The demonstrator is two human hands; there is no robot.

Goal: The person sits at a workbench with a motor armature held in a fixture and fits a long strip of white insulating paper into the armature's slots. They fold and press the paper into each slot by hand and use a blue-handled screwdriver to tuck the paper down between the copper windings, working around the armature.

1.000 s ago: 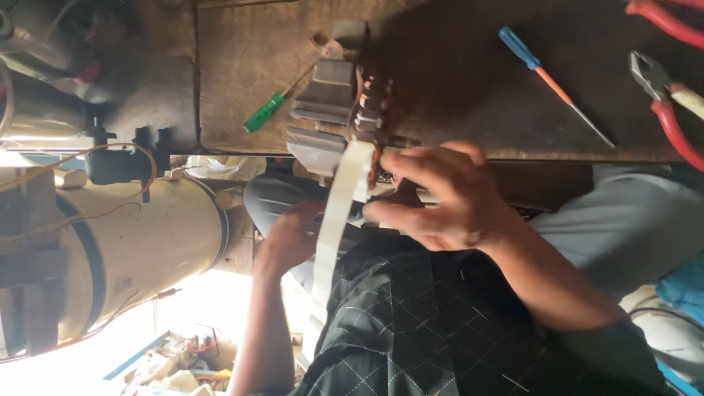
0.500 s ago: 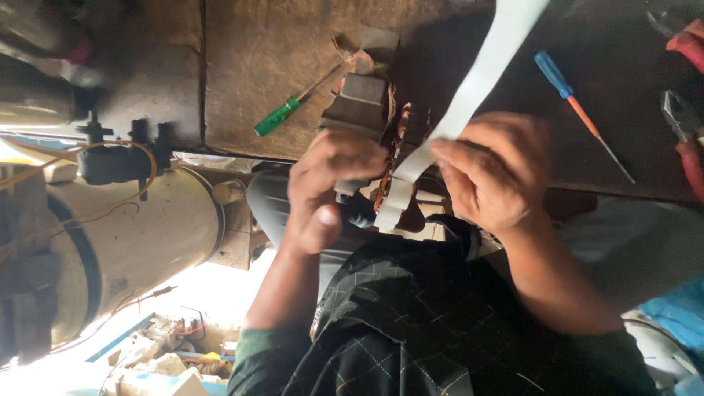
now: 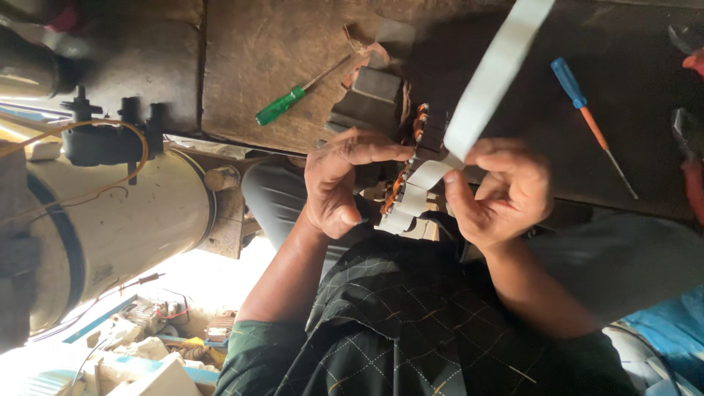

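Observation:
My left hand (image 3: 339, 185) grips a dark laminated motor core with copper windings (image 3: 402, 158), held over my lap at the edge of a wooden bench (image 3: 257, 51). My right hand (image 3: 502, 192) pinches a white tape strip (image 3: 493, 70) where it meets the windings. From there the strip runs up and to the right, out of the top of the view. White tape is wrapped around the lower part of the winding (image 3: 411, 202).
On the bench lie a green-handled screwdriver (image 3: 292, 99), a blue-and-orange screwdriver (image 3: 589, 121) and red-handled pliers (image 3: 688, 165) at the right edge. A large cream cylindrical housing (image 3: 121, 224) with a black fitting (image 3: 110, 136) stands left. Small clutter covers the floor (image 3: 147, 330).
The tape strip, which hung down over my lap, now stretches up and to the right. My left hand rose from below onto the core; my right hand shifted right.

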